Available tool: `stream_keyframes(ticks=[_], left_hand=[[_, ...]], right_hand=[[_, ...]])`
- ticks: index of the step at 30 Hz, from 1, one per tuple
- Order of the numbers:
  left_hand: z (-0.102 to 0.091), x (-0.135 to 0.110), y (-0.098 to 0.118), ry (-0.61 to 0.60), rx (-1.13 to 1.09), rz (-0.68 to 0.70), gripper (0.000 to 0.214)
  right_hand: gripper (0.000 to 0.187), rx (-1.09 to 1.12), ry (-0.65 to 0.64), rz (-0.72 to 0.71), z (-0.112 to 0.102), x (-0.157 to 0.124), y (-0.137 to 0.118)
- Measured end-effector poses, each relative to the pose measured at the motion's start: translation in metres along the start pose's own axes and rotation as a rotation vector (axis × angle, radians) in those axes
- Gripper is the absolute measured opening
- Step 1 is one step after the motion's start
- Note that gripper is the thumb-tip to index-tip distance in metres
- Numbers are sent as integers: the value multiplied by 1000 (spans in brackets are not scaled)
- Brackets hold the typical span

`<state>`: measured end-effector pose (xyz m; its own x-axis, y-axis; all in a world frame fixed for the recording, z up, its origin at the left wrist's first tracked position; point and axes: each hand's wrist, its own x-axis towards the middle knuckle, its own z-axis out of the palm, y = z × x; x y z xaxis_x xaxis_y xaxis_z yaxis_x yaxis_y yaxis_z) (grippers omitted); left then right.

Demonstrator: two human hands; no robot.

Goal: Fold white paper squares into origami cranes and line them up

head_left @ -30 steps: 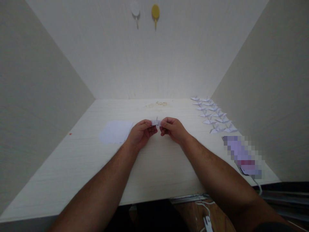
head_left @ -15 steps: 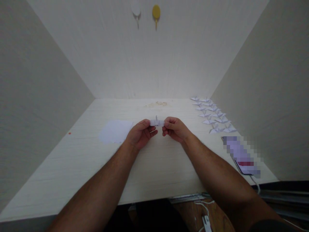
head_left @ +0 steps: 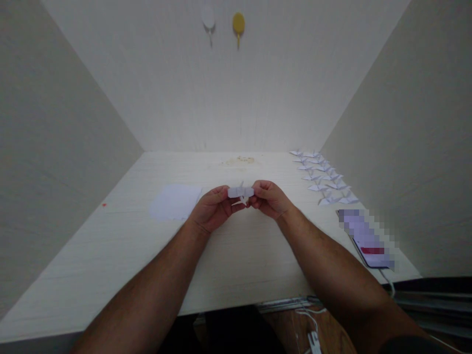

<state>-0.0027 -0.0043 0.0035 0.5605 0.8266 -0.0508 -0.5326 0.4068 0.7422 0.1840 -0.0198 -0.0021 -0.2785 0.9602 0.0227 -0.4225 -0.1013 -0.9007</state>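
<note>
White plastic: a corded plug [head_left: 313, 341], below the near edge of the table [head_left: 236, 268], right of centre. Phone [head_left: 368, 248] flat near the right edge, toward the near right corner. Left hand [head_left: 210, 210] and right hand [head_left: 272, 198], about midway between the side edges, each with thumb and fingers clamped on one end of a small folded paper [head_left: 240, 192]; thin points project above and below its middle. Creases too small to read. Step in hand, judged: spreading its two side flaps. Next move calls for light, even pinching at both ends, to avoid tearing. Toward the left edge: plain white paper [head_left: 175, 201]. Along the right edge to the far right corner: two rows of paper birds [head_left: 318, 188]. Far edge, centre: brownish stain [head_left: 239, 160].
</note>
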Motion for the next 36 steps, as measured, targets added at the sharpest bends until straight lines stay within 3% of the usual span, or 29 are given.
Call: stream_keyframes(ticks=[7, 10, 14, 17, 20, 24, 32, 36], left_hand=[[1, -2, 0, -51, 41, -14, 22], [0, 1, -1, 7, -4, -6, 16], [-3, 12, -3, 316, -89, 76, 4], [-6, 18, -3, 454, -115, 151, 8], [-8, 20, -4, 435, -120, 169, 6], [-7, 21, -8, 367, -95, 157, 3], [-3, 19, -10, 321, -51, 101, 5], [-6, 21, -8, 357, -90, 106, 8]], right_hand=[[48, -10, -82, 6, 1, -4, 2], [43, 20, -55, -14, 1, 0, 3], [36, 31, 235, -155, -1, 11, 6], [36, -174, 487, -296, 0, 16, 11], [41, -479, 534, -379, 8, 14, 17], [30, -765, 536, -402, 19, 9, 23], [21, -809, 682, -480, 24, 10, 21], [21, -792, 826, -450, 9, 17, 13]])
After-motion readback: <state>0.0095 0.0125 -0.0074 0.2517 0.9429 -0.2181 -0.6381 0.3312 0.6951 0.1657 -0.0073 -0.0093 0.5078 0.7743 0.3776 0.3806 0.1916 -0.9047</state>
